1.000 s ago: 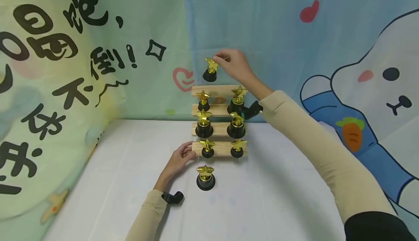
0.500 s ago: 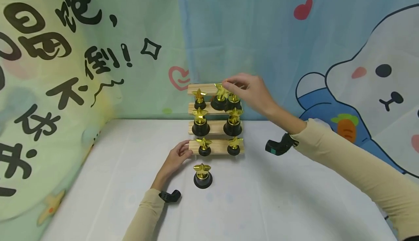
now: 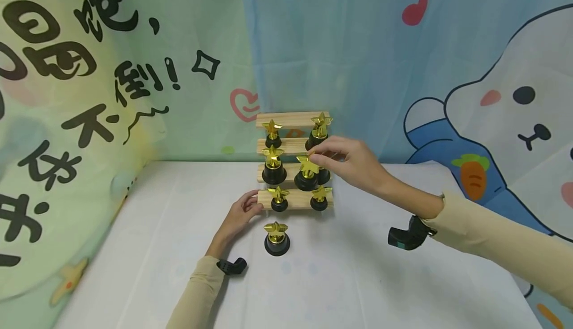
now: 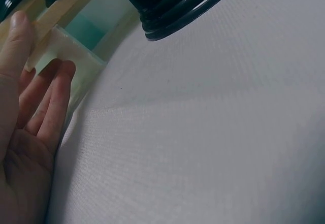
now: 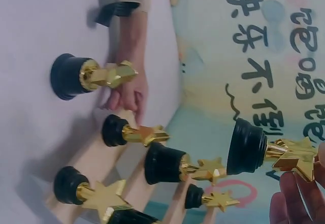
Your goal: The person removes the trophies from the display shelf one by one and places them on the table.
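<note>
My right hand pinches a gold star trophy with a black base by its star, in front of the stepped wooden rack. The right wrist view has this trophy tipped sideways by the camera's angle, the fingertips at its star. At the rack's lowest left end, my left hand grips the shelf. The left wrist view puts its thumb on the wooden slat and its fingers beside the clear support. Smaller and larger star trophies stand on the three lower slats; the held one partly hides one of them.
One trophy stands on the white tablecloth in front of the rack. The top slat bears no trophy. A printed cloth backdrop hangs close behind the rack.
My right hand has brought the held trophy down from above the rack to in front of the third slat from the top. The left hand keeps its grip on the lowest slat.
</note>
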The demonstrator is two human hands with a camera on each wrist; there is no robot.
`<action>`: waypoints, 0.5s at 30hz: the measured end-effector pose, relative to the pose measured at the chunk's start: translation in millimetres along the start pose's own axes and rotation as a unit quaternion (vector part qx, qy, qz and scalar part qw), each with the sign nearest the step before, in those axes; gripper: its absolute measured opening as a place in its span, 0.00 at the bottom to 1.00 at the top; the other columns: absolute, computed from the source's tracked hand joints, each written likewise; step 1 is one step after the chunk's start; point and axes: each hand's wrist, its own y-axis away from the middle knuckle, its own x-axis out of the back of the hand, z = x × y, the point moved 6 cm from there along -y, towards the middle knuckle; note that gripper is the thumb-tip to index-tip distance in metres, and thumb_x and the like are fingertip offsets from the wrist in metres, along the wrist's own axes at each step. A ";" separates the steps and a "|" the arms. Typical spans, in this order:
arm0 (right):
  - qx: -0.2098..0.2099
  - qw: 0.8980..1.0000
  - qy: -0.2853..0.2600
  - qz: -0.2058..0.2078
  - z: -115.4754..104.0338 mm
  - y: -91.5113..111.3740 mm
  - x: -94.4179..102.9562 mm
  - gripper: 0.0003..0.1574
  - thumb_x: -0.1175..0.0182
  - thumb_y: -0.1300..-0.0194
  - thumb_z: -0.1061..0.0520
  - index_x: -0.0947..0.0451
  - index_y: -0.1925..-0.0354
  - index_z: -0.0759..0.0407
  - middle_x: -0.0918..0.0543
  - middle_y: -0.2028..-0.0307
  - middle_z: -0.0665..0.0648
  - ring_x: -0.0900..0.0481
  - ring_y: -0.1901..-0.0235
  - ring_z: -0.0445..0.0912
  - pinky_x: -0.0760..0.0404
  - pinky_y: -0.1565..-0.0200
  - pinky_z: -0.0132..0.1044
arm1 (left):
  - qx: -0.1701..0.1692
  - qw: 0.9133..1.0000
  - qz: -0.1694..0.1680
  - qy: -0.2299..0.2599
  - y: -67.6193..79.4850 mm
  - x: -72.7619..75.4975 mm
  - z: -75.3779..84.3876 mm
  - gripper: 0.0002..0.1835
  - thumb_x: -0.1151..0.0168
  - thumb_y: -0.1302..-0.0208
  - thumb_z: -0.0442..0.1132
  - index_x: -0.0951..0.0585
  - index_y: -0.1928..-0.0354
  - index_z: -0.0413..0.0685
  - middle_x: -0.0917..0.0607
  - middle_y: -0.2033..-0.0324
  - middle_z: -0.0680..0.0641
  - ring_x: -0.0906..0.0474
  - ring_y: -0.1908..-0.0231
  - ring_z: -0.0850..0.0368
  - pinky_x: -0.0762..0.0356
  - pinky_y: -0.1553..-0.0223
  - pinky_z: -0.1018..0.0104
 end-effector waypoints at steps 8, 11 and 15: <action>-0.011 0.999 -0.009 -0.029 11.6 22.4 -14.0 0.11 0.39 0.33 0.53 0.16 0.54 0.51 0.16 0.61 0.47 0.21 0.63 0.37 0.19 0.59 0.32 | -0.011 1.000 0.006 0.005 -3.0 -1.0 1.0 0.30 0.39 0.33 0.37 0.34 0.32 0.38 0.22 0.42 0.32 0.19 0.50 0.59 0.20 0.49 0.72; -0.018 0.999 -0.006 -0.038 18.8 30.5 -20.6 0.11 0.39 0.33 0.53 0.16 0.54 0.51 0.16 0.62 0.46 0.22 0.64 0.36 0.20 0.59 0.31 | -0.012 1.000 0.010 0.011 -3.1 -0.7 1.2 0.29 0.39 0.33 0.36 0.34 0.32 0.38 0.21 0.43 0.32 0.19 0.50 0.56 0.20 0.49 0.70; -0.017 0.999 -0.007 -0.045 24.4 40.2 -28.5 0.10 0.38 0.34 0.54 0.15 0.55 0.50 0.16 0.63 0.45 0.22 0.65 0.36 0.20 0.60 0.30 | 0.003 1.000 0.013 0.006 -1.1 0.3 -0.7 0.29 0.38 0.33 0.37 0.33 0.32 0.39 0.21 0.43 0.34 0.19 0.48 0.52 0.20 0.48 0.70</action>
